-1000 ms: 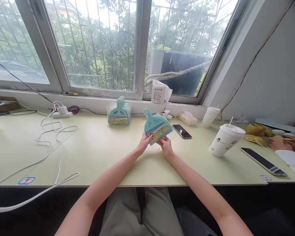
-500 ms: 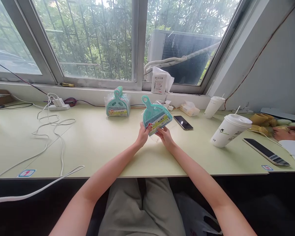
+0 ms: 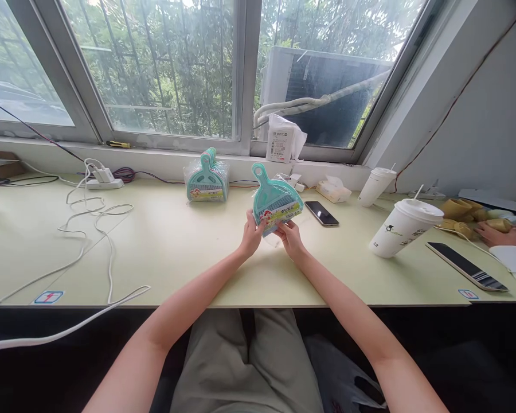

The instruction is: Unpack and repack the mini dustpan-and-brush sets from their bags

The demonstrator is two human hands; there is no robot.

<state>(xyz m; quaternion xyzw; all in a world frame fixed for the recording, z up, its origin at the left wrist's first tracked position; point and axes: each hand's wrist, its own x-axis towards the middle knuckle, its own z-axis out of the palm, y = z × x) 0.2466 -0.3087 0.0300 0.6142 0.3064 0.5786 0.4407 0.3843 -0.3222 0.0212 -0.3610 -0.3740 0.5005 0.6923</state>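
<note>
Between my two hands is a mint-green mini dustpan and brush set (image 3: 277, 202) in clear plastic wrap with a printed label. It is held up tilted above the table, its ringed handle pointing up and to the left. My left hand (image 3: 252, 234) grips its lower left corner, thumb on the front. My right hand (image 3: 290, 236) pinches the bottom edge, with some loose clear wrap hanging between the hands. Farther back on the left, a row of similar wrapped dustpan sets (image 3: 206, 182) stands upright on the table.
White cables (image 3: 107, 229) and a power strip (image 3: 105, 182) lie on the left. To the right are a phone (image 3: 321, 213), tissue pack (image 3: 333, 189), two white cups (image 3: 406, 226) (image 3: 376, 186) and another phone (image 3: 464, 267). Another person's hand (image 3: 501, 234) holds something yellowish at the far right.
The dustpan set in my hands has turned slightly more upright and shifted a little to the right. Both hands keep their hold. The view has shifted slightly.
</note>
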